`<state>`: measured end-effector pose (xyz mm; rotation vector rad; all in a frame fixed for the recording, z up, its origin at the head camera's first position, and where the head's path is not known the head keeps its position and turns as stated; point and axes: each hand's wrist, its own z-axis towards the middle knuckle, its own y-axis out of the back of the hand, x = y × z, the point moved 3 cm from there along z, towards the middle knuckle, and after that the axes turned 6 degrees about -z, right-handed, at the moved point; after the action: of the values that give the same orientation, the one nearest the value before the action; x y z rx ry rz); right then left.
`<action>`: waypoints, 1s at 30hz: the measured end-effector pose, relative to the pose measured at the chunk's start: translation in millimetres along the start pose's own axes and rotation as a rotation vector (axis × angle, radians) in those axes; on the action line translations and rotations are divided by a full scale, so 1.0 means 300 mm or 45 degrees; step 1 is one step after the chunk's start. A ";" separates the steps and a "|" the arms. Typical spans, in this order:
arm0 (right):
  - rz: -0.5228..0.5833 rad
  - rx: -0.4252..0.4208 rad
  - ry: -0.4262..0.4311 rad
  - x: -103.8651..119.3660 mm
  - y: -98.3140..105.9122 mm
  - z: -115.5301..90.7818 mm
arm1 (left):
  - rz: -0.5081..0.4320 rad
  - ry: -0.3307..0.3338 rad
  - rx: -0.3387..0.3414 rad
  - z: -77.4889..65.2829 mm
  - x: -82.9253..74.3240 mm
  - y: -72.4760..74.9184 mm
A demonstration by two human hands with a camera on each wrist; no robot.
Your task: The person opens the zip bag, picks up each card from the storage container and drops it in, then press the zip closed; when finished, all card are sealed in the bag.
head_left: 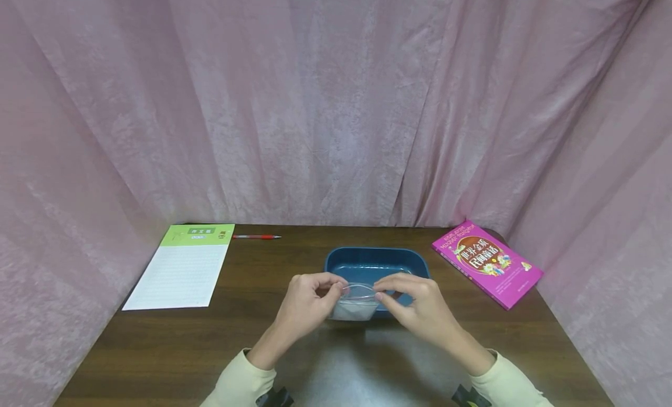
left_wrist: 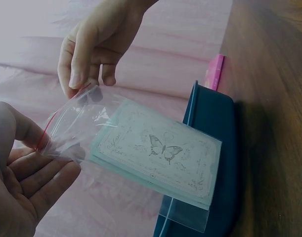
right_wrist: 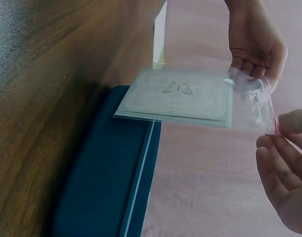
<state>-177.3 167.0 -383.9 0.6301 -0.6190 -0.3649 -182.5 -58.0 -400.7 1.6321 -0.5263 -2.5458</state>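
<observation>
My left hand (head_left: 306, 305) and right hand (head_left: 422, 306) pinch the two top corners of a clear zip bag (left_wrist: 74, 121), between thumb and fingers. The bag's mouth has a red line along it. Inside lies a stack of pale green cards (left_wrist: 155, 148), the front one printed with a butterfly and a fine border. In the head view the bag hangs over the near edge of a blue plastic bin (head_left: 385, 255). Both wrist views show the bag's lower end beside the bin's rim; whether they touch I cannot tell.
A lined writing pad (head_left: 173, 279) with a green header lies at the left of the brown wooden table (head_left: 210, 348). Beside its top is a red pen (head_left: 257, 237). At the right sits a magenta book (head_left: 488, 264). Pink curtains (head_left: 325, 104) surround the table's back and sides.
</observation>
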 end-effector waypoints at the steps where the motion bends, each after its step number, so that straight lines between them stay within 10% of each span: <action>1: -0.001 -0.003 -0.002 -0.001 0.001 -0.001 | -0.001 0.004 0.000 0.000 0.000 0.000; 30: 0.051 -0.005 -0.223 -0.040 -0.018 -0.039 | -0.063 0.072 0.069 -0.009 0.016 0.017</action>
<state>-179.8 173.9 -399.9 0.5852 -0.7970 -0.3862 -182.9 -64.6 -404.4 1.7508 -0.5620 -2.5332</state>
